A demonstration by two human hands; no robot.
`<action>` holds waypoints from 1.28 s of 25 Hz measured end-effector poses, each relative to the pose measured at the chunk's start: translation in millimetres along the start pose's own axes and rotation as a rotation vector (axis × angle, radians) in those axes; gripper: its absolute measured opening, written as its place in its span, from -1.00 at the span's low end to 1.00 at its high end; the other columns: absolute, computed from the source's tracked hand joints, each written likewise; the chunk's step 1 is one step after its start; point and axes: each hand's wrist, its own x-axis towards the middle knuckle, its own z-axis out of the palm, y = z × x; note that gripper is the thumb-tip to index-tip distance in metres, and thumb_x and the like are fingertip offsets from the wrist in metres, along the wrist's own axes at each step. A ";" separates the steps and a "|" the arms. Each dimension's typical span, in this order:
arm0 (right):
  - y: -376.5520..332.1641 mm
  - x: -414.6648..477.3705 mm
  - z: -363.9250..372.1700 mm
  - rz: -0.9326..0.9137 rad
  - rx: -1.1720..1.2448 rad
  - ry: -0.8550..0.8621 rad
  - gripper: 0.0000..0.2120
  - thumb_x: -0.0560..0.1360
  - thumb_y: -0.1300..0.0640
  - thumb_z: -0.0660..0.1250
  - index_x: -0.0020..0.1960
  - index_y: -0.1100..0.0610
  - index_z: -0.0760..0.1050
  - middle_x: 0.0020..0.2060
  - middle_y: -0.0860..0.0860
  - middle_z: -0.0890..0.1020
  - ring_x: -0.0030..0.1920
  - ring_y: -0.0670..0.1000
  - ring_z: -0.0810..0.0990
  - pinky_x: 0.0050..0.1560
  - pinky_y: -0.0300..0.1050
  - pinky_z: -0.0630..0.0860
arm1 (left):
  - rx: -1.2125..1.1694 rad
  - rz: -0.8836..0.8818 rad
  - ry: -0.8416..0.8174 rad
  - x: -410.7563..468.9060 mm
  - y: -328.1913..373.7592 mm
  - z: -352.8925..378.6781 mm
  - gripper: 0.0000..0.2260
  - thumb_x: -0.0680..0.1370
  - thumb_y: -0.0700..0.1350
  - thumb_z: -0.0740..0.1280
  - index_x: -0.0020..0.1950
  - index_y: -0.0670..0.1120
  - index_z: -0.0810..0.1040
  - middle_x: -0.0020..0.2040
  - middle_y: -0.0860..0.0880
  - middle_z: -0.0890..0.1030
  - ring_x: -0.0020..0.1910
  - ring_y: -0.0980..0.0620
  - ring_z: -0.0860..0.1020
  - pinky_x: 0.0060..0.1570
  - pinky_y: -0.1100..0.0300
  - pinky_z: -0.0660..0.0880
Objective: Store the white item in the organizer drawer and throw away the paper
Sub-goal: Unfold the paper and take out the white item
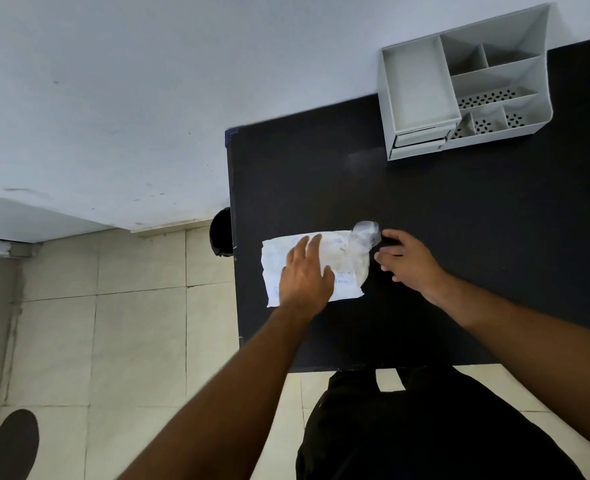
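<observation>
Left hand (305, 271) flat on the paper (345, 261), right hand (408, 261) released beside the white item (364, 235) at two o'clock; a nudge might roll it.

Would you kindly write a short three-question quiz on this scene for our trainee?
1. True or false: the left hand lies over the paper with straight fingers.
2. Where does the organizer stand? A) on a chair B) at the table's far right C) on the paper
3. In one word, what does the right hand beside the white item hold?
Key: 1 true; 2 B; 3 nothing.
</observation>
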 end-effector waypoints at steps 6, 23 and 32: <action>-7.8 17.4 9.1 -0.053 -0.074 -0.095 -0.39 0.47 0.24 0.46 0.44 -0.05 0.38 0.08 -0.04 0.63 0.04 -0.12 0.61 -0.12 -0.23 0.49 | -0.015 -0.035 -0.180 5.4 -5.0 13.3 -0.41 0.67 -0.16 0.17 0.65 -0.01 -0.01 0.66 -0.06 0.03 0.61 -0.11 0.11 0.45 -0.06 0.31; 6.4 30.6 3.4 0.111 0.259 0.083 -0.91 0.56 0.24 0.31 0.03 0.19 0.57 0.06 0.23 0.68 -0.05 0.12 0.67 0.08 0.23 0.64 | -0.001 -0.071 -0.234 11.5 -15.1 23.4 -0.40 0.69 -0.05 0.15 0.66 -0.02 -0.08 0.67 -0.01 -0.07 0.64 -0.02 -0.06 0.48 -0.07 0.26; 7.1 21.7 -0.2 0.189 0.257 -0.162 -0.78 0.57 0.40 0.15 -0.03 0.21 0.54 -0.31 0.12 0.54 -0.45 -0.07 0.55 -0.47 -0.24 0.48 | 0.088 -0.098 -0.284 13.6 -9.3 28.9 -0.33 0.66 0.10 0.20 0.64 0.10 -0.14 0.67 -0.01 -0.17 0.64 -0.05 -0.14 0.44 -0.21 0.31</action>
